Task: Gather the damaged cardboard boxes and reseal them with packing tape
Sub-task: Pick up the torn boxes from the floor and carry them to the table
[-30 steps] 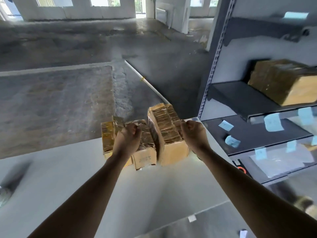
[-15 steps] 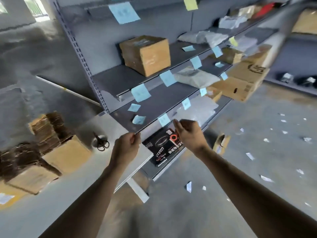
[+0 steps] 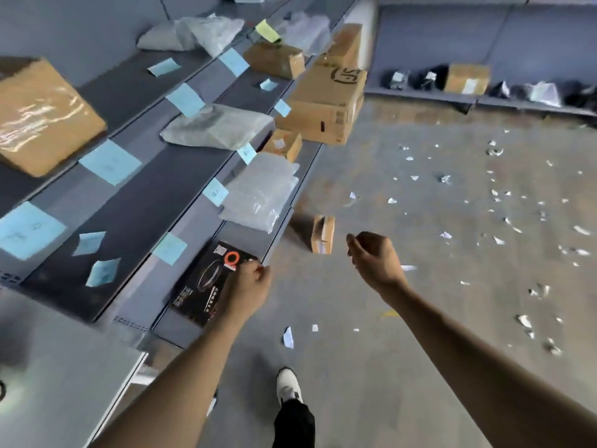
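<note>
— Any writing we can read?

— Little. The big box (image 3: 326,101) at the far end of the shelves (image 3: 135,202) bears a dark printed emblem, turned away from us and illegible. The black carton (image 3: 206,282) on the lowest shelf shows an orange-red ring and white print too small to read. The blue notes (image 3: 109,161) along the shelf edges carry faint scribbles we cannot make out.

— And our hands?

— Both arms reach forward. Our left hand (image 3: 245,292), seen from the back, is in front of the black carton's right corner, fingers curled under and nothing visible in them. We cannot tell whether it touches the carton. Our right hand (image 3: 374,260) hangs over the floor (image 3: 420,318), right of the shelves, fingers curled in, thumb against forefinger, empty.

— Where are the cardboard boxes?

— A taped box (image 3: 42,118) sits on a shelf at far left, cut off by the frame. A small box (image 3: 323,234) stands on the floor by the shelf foot, just beyond the right hand. A far box (image 3: 466,78) rests on the back shelving.

— Anything unclear?

— Blur softens the near left. Below, we see only one shoe (image 3: 289,384), and pale scraps (image 3: 497,195) dot the floor.
</note>
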Tool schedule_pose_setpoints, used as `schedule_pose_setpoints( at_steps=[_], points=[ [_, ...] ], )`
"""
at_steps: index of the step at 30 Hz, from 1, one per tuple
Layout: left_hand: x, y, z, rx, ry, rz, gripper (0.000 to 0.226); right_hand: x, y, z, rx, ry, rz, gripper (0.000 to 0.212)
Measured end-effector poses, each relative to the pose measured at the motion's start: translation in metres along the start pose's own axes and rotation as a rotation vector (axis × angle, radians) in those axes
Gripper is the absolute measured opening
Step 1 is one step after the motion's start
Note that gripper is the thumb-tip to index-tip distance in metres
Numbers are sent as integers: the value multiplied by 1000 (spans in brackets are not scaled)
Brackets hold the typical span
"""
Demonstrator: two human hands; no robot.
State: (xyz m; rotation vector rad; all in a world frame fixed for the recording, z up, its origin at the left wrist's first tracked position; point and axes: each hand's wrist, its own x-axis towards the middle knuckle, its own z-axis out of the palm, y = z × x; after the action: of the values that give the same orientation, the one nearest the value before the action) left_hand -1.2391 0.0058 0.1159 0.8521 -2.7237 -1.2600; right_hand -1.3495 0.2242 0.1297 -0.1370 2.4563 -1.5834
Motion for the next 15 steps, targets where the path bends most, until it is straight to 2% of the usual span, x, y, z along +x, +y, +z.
schedule_pose_setpoints(
  at_steps=[4,8,11,12,15],
  points=[
    [68,10,40,90,-109,-25,31,56,25,-11,-14,34,102,40],
    [155,13,76,115,-145,-9,26,126,46,0,-20,64,161,39],
    [210,18,94,119,-169,5,20,174,58,18,-49,51,203,44],
    [257,17,111,138,-189,11,17,216,70,28,-55,74,228,48],
    [290,14,122,181,-189,26,14,242,75,40,-112,56,229,50]
  ],
)
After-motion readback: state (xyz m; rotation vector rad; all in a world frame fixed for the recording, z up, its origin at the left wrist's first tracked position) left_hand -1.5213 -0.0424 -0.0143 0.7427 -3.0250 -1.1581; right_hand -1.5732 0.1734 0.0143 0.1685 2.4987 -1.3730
